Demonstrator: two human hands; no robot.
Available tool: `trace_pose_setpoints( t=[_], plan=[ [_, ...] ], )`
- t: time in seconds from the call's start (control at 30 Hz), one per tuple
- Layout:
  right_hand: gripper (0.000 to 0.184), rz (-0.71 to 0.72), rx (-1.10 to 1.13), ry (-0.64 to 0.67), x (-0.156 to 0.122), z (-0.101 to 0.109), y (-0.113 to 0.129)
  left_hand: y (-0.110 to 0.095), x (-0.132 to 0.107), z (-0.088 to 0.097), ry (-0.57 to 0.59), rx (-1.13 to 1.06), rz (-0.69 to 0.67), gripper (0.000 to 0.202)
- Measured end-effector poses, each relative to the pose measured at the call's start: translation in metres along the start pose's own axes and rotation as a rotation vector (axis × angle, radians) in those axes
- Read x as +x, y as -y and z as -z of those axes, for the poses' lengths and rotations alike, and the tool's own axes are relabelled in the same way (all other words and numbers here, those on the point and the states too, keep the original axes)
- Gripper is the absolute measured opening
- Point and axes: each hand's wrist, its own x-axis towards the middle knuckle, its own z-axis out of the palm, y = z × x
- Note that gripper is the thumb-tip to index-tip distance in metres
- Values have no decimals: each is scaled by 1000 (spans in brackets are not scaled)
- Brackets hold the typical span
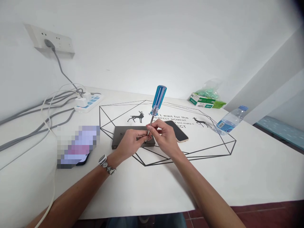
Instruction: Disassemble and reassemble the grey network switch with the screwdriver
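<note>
A screwdriver [158,98] with a clear blue handle stands nearly upright, leaning a little right, its tip low over a flat dark grey metal box [118,136]. My right hand [164,134] is closed, thumb and fingers pinching the metal shaft below the handle. From the other side my left hand [133,141], with a bracelet watch on its wrist, has its thumb and fingers pinched together around the tip end, over the box. Whatever small thing sits between those left fingertips is hidden. Just behind my right hand lies a dark-screened phone [178,131].
At left lie a blurred-out phone [82,147] and a power strip [89,103] with grey cables; a thin white cable crosses my left forearm. A water bottle [231,120] stands tilted-looking at right. Green-and-white boxes [201,99] with a plastic bag sit by the wall.
</note>
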Motion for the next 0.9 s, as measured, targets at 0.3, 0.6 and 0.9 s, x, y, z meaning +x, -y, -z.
trace_pose_setpoints(
  t=[0.3,0.6,0.9],
  plan=[
    [38,-40,100,13,16,12,8,0,0,0,16,-28,24,25],
    [30,-1,3,202,44,31,46,-4,-3,2,17,-51,87,24],
    [33,71,-61,-131,35,9,31,-2,-2,6,32,199,-2,30]
  ],
)
